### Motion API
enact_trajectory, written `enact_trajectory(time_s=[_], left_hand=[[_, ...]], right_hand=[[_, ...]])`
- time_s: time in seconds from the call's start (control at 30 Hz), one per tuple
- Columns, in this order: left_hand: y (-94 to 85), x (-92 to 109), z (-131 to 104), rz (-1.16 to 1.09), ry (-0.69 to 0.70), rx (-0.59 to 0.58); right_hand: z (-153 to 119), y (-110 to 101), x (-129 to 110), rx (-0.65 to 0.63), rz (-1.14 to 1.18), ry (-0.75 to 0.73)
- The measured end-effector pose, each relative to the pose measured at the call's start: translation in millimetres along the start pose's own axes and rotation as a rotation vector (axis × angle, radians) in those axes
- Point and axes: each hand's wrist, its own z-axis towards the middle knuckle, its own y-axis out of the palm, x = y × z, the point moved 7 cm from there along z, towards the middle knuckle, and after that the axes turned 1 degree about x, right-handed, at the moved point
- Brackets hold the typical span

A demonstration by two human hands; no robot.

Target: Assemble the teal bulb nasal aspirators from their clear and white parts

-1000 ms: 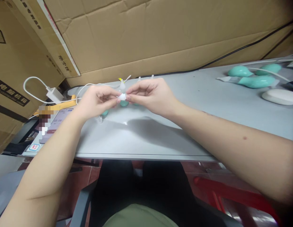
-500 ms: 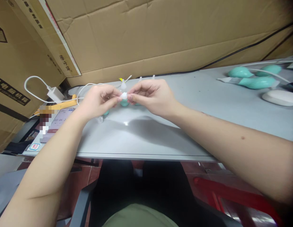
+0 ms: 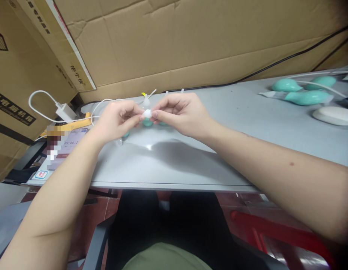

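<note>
Between my two hands, above the grey table, is a small white piece (image 3: 147,113). My left hand (image 3: 120,117) pinches its left side with thumb and fingers. On the other side, the thumb and fingertips of my right hand (image 3: 179,112) close on its right edge. Just beneath the piece shows a teal rounded object (image 3: 147,122), partly covered by it and the fingers. A clear nozzle-like tip with a yellow bit (image 3: 146,99) stands behind. More teal objects are mostly hidden behind both hands.
Teal bulb-shaped objects in clear wrap (image 3: 307,97) and a white rounded case (image 3: 332,115) lie at the right of the table (image 3: 232,123). At left are a phone (image 3: 69,146), a white charger (image 3: 65,112) and cables. Cardboard (image 3: 190,41) rises behind.
My right fingertips have shifted very slightly, and a little more of the white piece shows between the hands. My left hand keeps its place.
</note>
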Motion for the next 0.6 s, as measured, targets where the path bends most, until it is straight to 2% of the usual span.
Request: enact_trajectory(time_s=[0.17,0.4,0.5,0.6], left_hand=[[1.8,-0.6,0.9,-0.015,-0.002,0.006],[8.1,-0.8,0.7,-0.115,-0.005,-0.025],[8.9,-1.3,-0.1,-0.130,0.006,-0.028],[8.5,-2.1,-0.7,-0.135,0.026,-0.026]], right_hand=[[-0.5,0.2,1.7,0.013,-0.044,-0.016],[-7.5,-0.8,-4.5,0.039,-0.227,-0.204],[-7.1,-1.1,-5.0,0.017,-0.195,-0.240],[-2.5,0.1,-0.8,-0.060,-0.076,-0.178]])
